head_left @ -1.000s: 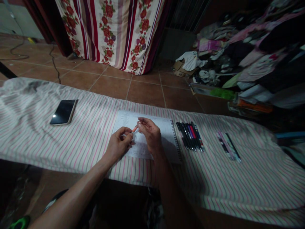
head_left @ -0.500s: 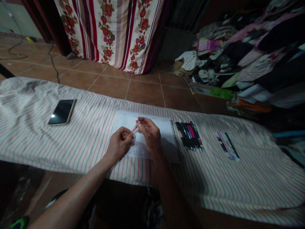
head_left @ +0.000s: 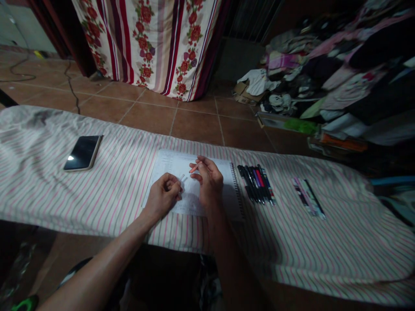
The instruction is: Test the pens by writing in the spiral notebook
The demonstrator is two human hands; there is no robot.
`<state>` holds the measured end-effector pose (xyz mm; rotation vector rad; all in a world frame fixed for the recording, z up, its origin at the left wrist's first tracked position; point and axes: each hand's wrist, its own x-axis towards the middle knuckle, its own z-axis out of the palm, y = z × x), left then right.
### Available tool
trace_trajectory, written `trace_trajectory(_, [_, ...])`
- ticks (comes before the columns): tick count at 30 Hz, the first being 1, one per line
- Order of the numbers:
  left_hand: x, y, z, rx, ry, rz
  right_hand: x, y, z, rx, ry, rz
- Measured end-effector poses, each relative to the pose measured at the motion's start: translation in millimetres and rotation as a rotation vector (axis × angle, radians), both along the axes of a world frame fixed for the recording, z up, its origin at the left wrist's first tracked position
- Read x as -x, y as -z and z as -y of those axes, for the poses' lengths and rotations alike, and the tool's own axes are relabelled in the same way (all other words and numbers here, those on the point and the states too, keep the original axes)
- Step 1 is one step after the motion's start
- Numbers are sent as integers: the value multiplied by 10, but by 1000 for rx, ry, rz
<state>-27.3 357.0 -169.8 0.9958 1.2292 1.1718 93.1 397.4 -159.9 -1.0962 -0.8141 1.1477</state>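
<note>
My left hand (head_left: 164,192) is closed, fingertips pinching a small pale, thin piece (head_left: 182,177) whose kind is too small to make out. Facing it across a small gap, my right hand (head_left: 210,179) grips a short orange pen-like stick (head_left: 195,168) between thumb and fingers. Both hands are over an open spiral notebook (head_left: 191,201) with writing on its page. Just right of the notebook's coil lies a row of several pens (head_left: 257,185), mostly black with purple and red ones among them.
A smaller group of pens (head_left: 309,198) lies farther right on the striped cloth (head_left: 123,177). A phone (head_left: 82,153) rests at the left. Beyond the cloth-covered surface are a tiled floor (head_left: 197,123), a flowered curtain (head_left: 155,47) and a heap of clothes (head_left: 324,73).
The orange stick and the pale piece, in line between my hands before, are now apart. My right hand has moved slightly right with the orange stick; my left hand has barely moved.
</note>
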Motion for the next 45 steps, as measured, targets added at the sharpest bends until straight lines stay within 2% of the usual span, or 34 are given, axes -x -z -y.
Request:
trace_trajectory(4, [4,18,-10,7,0,10,-64,-1,-25,98,64,-81])
trace_trajectory(6, [4,23,-20,4,3,26,-62,4,-18,108,4,-48])
trace_trajectory(10, [5,-2,-24,-2,-11,38,-14,24,21,56,-153,175])
trace_trajectory(16, [30,-55,-7,7,-29,17,-5,40,52,-2,-229,331])
trace_trajectory(23, [49,2,-36,-3,1,68,-20,64,45,-4,-261,332])
trace_trajectory(38, [133,-15,-29,-15,40,-75,-36,83,41,-18,-306,398])
trace_trajectory(45, [148,-90,-30,34,70,96,-35,102,44,-58,-339,380])
